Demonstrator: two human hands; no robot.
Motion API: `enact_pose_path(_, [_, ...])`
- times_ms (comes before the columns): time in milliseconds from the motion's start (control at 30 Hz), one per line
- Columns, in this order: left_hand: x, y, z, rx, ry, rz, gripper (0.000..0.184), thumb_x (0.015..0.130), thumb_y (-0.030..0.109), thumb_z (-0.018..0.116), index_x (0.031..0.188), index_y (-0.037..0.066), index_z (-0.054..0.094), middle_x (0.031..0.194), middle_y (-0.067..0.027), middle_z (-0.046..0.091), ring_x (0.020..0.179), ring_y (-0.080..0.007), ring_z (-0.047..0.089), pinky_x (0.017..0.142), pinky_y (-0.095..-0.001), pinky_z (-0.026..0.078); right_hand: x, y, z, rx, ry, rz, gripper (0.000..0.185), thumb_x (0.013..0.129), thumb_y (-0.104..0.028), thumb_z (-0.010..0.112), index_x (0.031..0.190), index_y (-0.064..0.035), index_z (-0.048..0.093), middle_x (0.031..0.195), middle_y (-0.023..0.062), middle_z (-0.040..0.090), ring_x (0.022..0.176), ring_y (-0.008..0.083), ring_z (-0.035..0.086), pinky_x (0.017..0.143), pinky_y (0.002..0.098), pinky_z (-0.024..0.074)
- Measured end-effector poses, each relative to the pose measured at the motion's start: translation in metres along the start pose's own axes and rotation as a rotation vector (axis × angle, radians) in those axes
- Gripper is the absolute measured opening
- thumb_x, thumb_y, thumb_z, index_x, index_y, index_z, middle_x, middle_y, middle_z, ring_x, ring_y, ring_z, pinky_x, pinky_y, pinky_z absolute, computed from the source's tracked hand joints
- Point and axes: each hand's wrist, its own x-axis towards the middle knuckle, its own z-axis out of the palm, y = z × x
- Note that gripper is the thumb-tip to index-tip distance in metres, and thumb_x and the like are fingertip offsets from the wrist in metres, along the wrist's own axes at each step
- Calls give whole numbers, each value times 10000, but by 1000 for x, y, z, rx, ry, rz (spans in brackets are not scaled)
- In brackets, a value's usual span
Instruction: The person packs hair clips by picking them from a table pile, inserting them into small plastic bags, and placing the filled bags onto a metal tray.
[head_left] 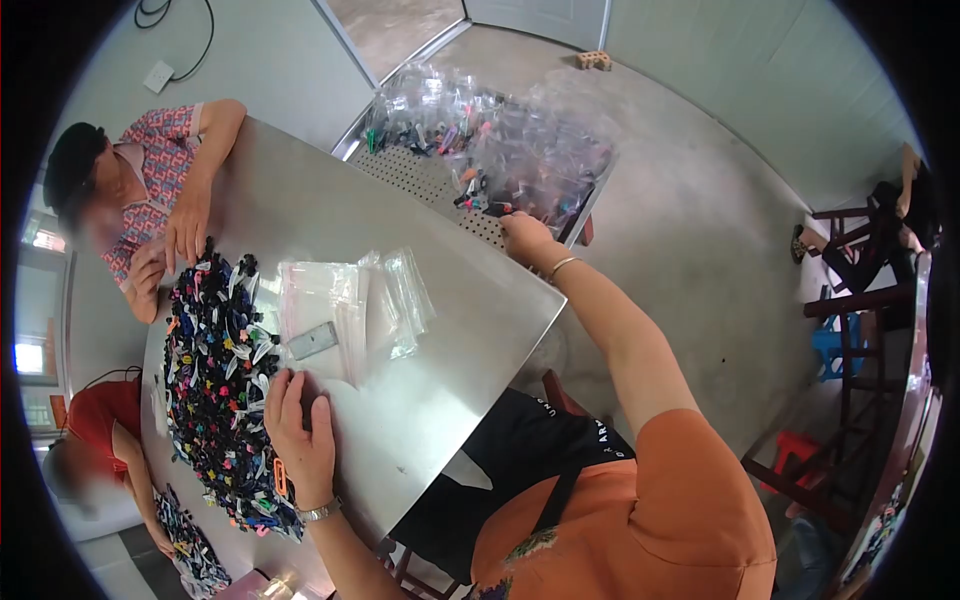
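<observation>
My left hand (303,440) lies palm down on the steel table (450,400), fingers stretched out and open, at the edge of a large pile of hair clips (225,360). The clips are mostly black, mixed with white and bright colours. An orange clip (280,477) lies beside my left wrist. My right hand (527,240) reaches past the table's far edge to a perforated metal tray (400,178). Its fingers are curled together beside small dark pieces (497,209); what they grip is partly hidden. Clear bags filled with clips (540,150) are heaped on the tray.
Flat clear bags (320,300) lie mid-table, with a grey rectangular object (313,341) on them. A person in a patterned shirt (160,170) handles clips opposite. Another in red (105,425) works at a second clip pile (190,540). Dark wooden chairs (860,300) stand right.
</observation>
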Motion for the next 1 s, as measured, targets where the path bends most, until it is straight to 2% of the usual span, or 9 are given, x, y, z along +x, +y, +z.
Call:
enact_pose_path(167, [2,0,-1,1,17,-7,343,852,139,597,1163,-4,579,1256,-186,544,1157,-346,504,1003,-393,378,-3,9,-24,185,188,-227,271,787,-61,565,1035,-44,675,898,165,684,830,313,657,759,380,517])
enact_pose_path(200, [2,1,-1,-22,51,-11,338,836,146,618,1141,5,589,1226,-186,556,1131,-356,514,979,-405,390,-14,-11,-53,376,102,-59,230,812,-69,592,1021,-27,679,902,122,694,833,229,656,761,330,512])
enact_pose_path(233, [3,0,0,-46,86,-10,333,820,153,638,1119,13,600,1197,-185,569,1105,-365,523,955,-418,402,-1,-2,-57,379,231,-250,246,835,-91,616,1067,-23,663,858,64,683,796,133,624,736,282,504])
enact_pose_path(367, [4,-7,0,-208,251,-142,265,815,102,638,1067,21,631,1096,-168,622,991,-325,589,855,-366,472,-28,-105,-158,591,425,-225,221,861,-64,600,1074,-27,647,858,48,660,802,84,602,734,264,504])
enact_pose_path(433, [8,-9,-5,-228,264,-249,224,817,83,626,1033,31,646,1040,-147,640,970,-306,595,844,-362,474,-66,-180,-187,697,387,-470,220,856,-48,600,1072,-25,636,925,57,655,799,111,607,721,278,509])
enact_pose_path(567, [17,-14,-11,-140,330,-159,196,798,67,630,990,37,654,944,-140,641,903,-315,591,814,-383,478,-105,-280,-171,222,194,-1129,224,755,-73,674,971,-30,634,923,126,631,840,262,614,703,354,516])
enact_pose_path(667, [32,-20,-7,-106,289,-164,193,794,96,626,977,46,658,911,-145,632,882,-330,588,772,-396,478,-108,-309,-144,-152,90,-1054,183,712,-112,694,856,-31,614,867,138,611,848,312,595,725,397,505])
enact_pose_path(767, [46,-19,-4,-28,219,-181,183,792,117,625,953,43,670,859,-142,616,862,-324,592,745,-400,483,-111,-309,-134,-202,51,-995,154,704,-117,684,781,-27,585,814,131,589,824,307,590,715,408,496])
enact_pose_path(1000, [47,-18,3,-35,149,-245,97,782,160,634,781,85,696,819,-108,606,831,-306,601,708,-410,493,-102,-300,-154,7,95,-1054,200,693,-122,654,860,-14,632,840,141,618,795,292,611,689,385,496])
